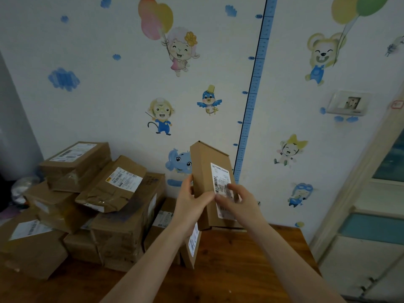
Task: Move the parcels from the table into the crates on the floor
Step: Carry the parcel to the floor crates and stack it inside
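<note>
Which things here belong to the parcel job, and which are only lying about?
Job: held parcel, gripped by left hand and right hand; stacked parcels; table. Crates not in view.
Not the job: wall stickers; height chart; switch plate; door.

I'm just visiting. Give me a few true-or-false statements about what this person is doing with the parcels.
1. Both the left hand and the right hand hold the narrow cardboard box. True.
2. That box has no label. False: a white shipping label is on its facing side.
3. The parcel pile sits on the right of the wooden table. False: it is on the left.
4. A blue height chart runs up the wall. True.
</note>
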{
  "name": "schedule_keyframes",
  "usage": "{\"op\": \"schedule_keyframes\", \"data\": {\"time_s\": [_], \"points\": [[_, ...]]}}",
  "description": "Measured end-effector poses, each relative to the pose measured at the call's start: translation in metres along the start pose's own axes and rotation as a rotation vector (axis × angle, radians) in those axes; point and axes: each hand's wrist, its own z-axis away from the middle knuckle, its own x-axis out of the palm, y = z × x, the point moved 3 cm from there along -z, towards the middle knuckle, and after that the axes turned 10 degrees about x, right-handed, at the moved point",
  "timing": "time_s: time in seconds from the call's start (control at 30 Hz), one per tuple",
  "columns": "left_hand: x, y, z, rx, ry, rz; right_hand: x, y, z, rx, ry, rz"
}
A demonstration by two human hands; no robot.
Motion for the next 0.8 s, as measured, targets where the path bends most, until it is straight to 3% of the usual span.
{"op": "schedule_keyframes", "data": {"time_s": [0.17, 0.27, 0.8], "points": [[-0.012, 0.000, -0.001, -0.080, 0.086, 0.126, -0.005, 0.011, -0.004, 0.244, -0.018, -0.316], [-0.021, -0.002, -0.003, -0.105, 0.119, 0.166, -0.012, 0.021, -0.009, 0.338, 0.057, -0.448], [-0.026, -0.018, -0.011, -0.175, 0.105, 0.119, -0.008, 0.044, -0.017, 0.365, 0.060, -0.404]]}}
